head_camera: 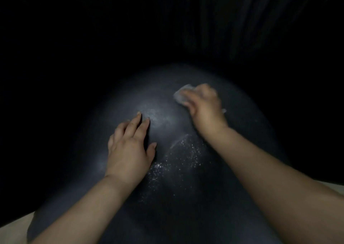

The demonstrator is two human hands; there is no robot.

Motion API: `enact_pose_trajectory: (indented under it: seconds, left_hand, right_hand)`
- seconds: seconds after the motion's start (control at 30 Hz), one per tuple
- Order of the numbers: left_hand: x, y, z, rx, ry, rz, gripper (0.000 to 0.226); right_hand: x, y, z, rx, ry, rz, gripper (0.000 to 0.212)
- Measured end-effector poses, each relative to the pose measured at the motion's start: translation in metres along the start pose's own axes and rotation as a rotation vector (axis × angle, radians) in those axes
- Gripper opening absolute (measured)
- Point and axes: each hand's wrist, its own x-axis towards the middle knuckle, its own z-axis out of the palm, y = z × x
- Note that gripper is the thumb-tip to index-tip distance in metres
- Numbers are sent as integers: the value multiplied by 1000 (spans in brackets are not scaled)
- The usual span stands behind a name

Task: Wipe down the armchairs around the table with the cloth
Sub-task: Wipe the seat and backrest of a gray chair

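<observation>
wiping pass on the dark armchair surface

the armchair point(167, 95) fills the lower middle of the head view as a dark, rounded, smooth-looking surface; which part of the chair it is cannot be told in the low light. all positions below are given relative to this surface.

the right hand point(204, 106) sits on the far right of the rounded surface, fingers curled down over a pale cloth point(181, 94) and pressing it to the covering. the cloth shows past the fingertips, toward the far edge. the hand is blurred, which suggests an active wiping stroke.

the left hand point(128, 149) lies flat near the middle of the surface, fingers extended and close together, thumb apart, holding nothing. this placement probably braces the body while the other hand wipes.

a scatter of pale specks point(178, 162) lies on the near side, between the forearms; judged as droplets or dust not yet wiped.
</observation>
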Motion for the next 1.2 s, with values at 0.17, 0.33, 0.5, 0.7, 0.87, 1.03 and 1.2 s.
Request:
enact_pose_trajectory:
  seconds: [0.17, 0.33, 0.5, 0.7, 0.87, 1.03, 1.2]
  left_hand:
    - [5, 8, 4, 45, -28, 55, 67]
    - [7, 7, 3, 70, -20, 60, 63]
    - [4, -1, 1, 101, -47, 62, 64]
    - [3, 11, 5, 76, -23, 23, 64]
    - [9, 26, 12, 68, 0, 23, 62]
    - [13, 32, 13, 88, 19, 20, 62]
    - [12, 38, 13, 111, 26, -10, 62]
  right_hand:
    - [-30, 19, -6, 7, 220, 248, 34]
    - [-49, 27, -19, -41, 42, 2, 30]
    - [-59, 41, -29, 24, 260, 354, 40]
    - [-73, 21, -17, 180, 218, 239, 38]
    - [-65, 48, -27, 107, 213, 354, 39]
    - [-74, 65, -34, 140, 352, 609, 28]
    - [-96, 62, -36, 97, 507, 898, 28]
